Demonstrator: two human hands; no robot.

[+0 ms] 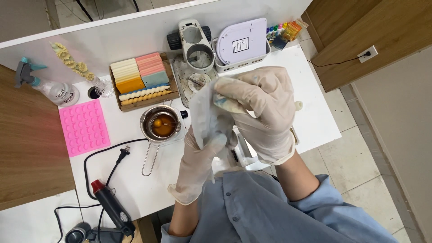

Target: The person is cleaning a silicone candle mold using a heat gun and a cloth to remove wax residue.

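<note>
Both my hands wear pale latex gloves and meet over the white table (315, 121). My left hand (198, 157) pinches the lower edge of a white cloth (204, 112) that is held up in front of me. My right hand (263, 110) grips a small object wrapped in the same cloth; the object itself is mostly hidden. A white item lies on the table under my hands, largely covered. Just left of my hands stands a small metal melting pot (163, 123) with amber liquid and a long wire handle.
A pink silicone mould (84, 127) lies at the left, beside a spray bottle (45, 87). A wooden tray of coloured wax bars (140, 81) sits behind the pot. A white scale (243, 42) and small dye bottles (281, 33) stand at the back. A heat gun (112, 207) lies front left.
</note>
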